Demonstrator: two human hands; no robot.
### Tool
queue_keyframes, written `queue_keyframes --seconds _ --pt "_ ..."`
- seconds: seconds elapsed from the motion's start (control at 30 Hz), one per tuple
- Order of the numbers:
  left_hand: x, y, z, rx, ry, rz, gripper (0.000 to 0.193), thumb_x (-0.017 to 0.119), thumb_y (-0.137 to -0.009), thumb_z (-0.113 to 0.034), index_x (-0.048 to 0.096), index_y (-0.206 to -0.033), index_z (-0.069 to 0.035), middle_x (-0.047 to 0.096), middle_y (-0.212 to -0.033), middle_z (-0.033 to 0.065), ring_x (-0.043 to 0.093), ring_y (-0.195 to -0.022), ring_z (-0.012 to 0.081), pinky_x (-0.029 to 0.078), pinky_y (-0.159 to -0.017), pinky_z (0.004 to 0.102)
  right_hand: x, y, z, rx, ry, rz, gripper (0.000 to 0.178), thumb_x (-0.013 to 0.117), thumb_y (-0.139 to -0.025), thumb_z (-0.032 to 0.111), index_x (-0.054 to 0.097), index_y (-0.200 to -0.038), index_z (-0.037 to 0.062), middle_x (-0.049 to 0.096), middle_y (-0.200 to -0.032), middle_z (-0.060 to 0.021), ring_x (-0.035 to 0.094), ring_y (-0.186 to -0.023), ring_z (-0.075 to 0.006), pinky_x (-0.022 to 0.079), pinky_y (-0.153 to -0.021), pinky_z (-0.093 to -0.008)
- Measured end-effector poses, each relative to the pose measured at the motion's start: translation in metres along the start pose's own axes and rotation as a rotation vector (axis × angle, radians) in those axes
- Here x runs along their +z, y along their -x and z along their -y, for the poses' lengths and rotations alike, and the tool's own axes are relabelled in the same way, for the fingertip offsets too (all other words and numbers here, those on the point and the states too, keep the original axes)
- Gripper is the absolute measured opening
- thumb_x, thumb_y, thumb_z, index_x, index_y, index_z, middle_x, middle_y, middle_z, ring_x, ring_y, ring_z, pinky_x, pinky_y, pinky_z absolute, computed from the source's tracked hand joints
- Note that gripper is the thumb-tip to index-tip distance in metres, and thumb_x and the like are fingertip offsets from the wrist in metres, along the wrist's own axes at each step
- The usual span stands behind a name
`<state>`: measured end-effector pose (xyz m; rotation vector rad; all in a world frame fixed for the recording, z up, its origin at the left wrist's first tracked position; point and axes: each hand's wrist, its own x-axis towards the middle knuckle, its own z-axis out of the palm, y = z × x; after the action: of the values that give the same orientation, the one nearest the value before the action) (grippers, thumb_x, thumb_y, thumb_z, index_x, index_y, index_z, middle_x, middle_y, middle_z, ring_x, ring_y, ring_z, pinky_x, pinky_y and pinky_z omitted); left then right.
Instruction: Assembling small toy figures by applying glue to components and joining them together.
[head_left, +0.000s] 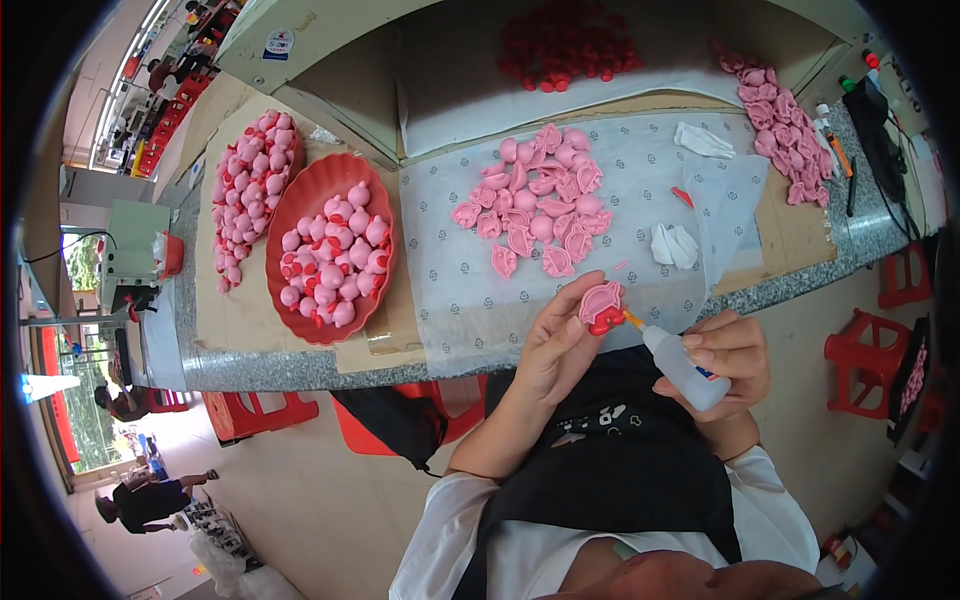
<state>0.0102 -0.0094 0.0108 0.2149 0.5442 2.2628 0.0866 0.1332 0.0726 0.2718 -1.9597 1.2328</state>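
Between the thumb and fingers of my left hand (557,345) is a pink hollow plastic part (601,300), its open side showing, with a glossy red piece (606,322) at its lower end. My right hand (735,362) is wrapped round a translucent white glue bottle (688,372), tilted toward the left. The bottle's thin orange nozzle (633,320) reaches the red piece or lies just beside it; I cannot tell if they touch. Beyond my hands, several pink hollow and rounded parts (542,205) lie in a loose pile on the printed white sheet (440,270).
Left of the sheet stands a scalloped red tray (277,265) of pink-and-red pieces, with another heap (250,180) behind it. Red parts (570,50) lie under the shelf. More pink parts (785,130) and crumpled white tissues (675,246) sit to the right. Red stools (868,360) stand beyond the counter.
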Motion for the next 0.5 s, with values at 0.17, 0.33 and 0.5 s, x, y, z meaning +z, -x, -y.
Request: queue_keyframes --seconds 0.17,0.33,0.5 --pt "-0.0004 -0.0014 -0.0002 -0.020 0.095 0.021 0.048 0.054 -0.078 -0.019 0.036 -0.121 -0.007 0.044 -0.111 0.0145 0.042 -0.104 0.0255 0.031 -0.090 0.0371 -0.0045 0.0014 0.0004 0.043 -0.076 -0.037 0.045 0.078 -0.050 0.009 0.050 -0.084 0.0071 0.049 -0.079 -0.0055 0.050 -0.062 -0.0146 0.042 -0.054 -0.0228" --pt "0.0005 -0.0021 -0.0013 -0.044 0.120 0.037 0.049 0.054 -0.078 -0.020 0.035 -0.121 -0.008 0.044 -0.112 0.0136 0.041 -0.105 0.0251 0.031 -0.090 0.0351 -0.0047 0.0030 -0.0002 0.052 -0.102 -0.060 0.047 0.079 -0.047 0.005 0.051 -0.084 0.0076 0.049 -0.079 -0.0049 0.052 -0.065 -0.0157 0.042 -0.054 -0.0230" --pt "-0.0008 -0.0009 -0.0014 -0.051 0.120 0.022 0.049 0.054 -0.078 -0.020 0.034 -0.122 -0.008 0.044 -0.113 0.0134 0.041 -0.107 0.0247 0.030 -0.091 0.0356 -0.0044 0.0022 -0.0001 0.067 -0.049 -0.025 0.047 0.079 -0.047 0.006 0.051 -0.084 0.0083 0.049 -0.079 -0.0047 0.052 -0.065 -0.0159 0.042 -0.055 -0.0246"
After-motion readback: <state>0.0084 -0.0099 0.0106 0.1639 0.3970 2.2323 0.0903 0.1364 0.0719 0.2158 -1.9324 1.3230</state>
